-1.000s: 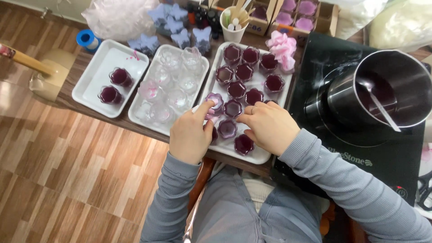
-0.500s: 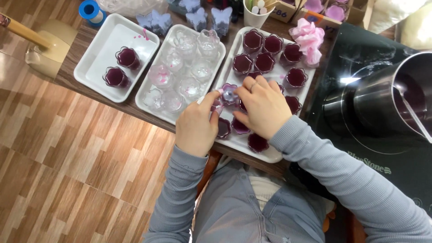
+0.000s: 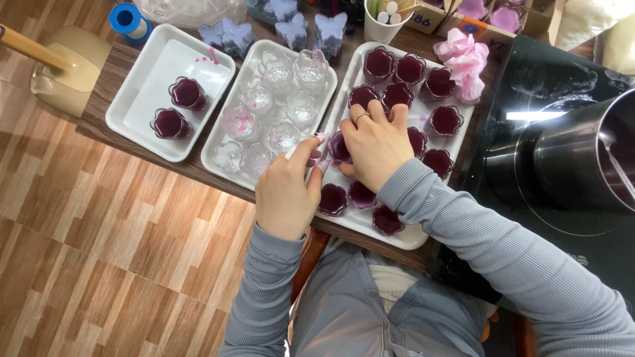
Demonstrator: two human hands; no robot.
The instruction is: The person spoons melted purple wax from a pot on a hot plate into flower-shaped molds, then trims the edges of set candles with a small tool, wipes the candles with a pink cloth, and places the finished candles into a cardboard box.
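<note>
My left hand [image 3: 288,192] and my right hand [image 3: 377,142] meet over the left side of a white tray [image 3: 405,237] that holds several small flower-shaped cups of dark purple liquid. Between them is one purple cup [image 3: 338,147]. My left thumb and forefinger pinch its left side. My right hand curls round it from the right, with the fingers spread over the cups behind and hiding some of them. Three filled cups [image 3: 360,195] stand at the tray's near edge, below my hands.
A middle tray [image 3: 218,157] holds several empty clear cups. A left tray [image 3: 135,129] holds two purple cups [image 3: 178,109]. To the right, a steel pot [image 3: 582,158] sits on a black cooktop [image 3: 529,79]. Pink paper flower [image 3: 463,56], paper cup with sticks [image 3: 383,23], butterfly moulds [image 3: 311,30] and blue tape roll [image 3: 129,20] line the back.
Both hands have moved from the tray's near edge up to a cup farther in on its left side, and have closed round it. The view has shifted slightly.
</note>
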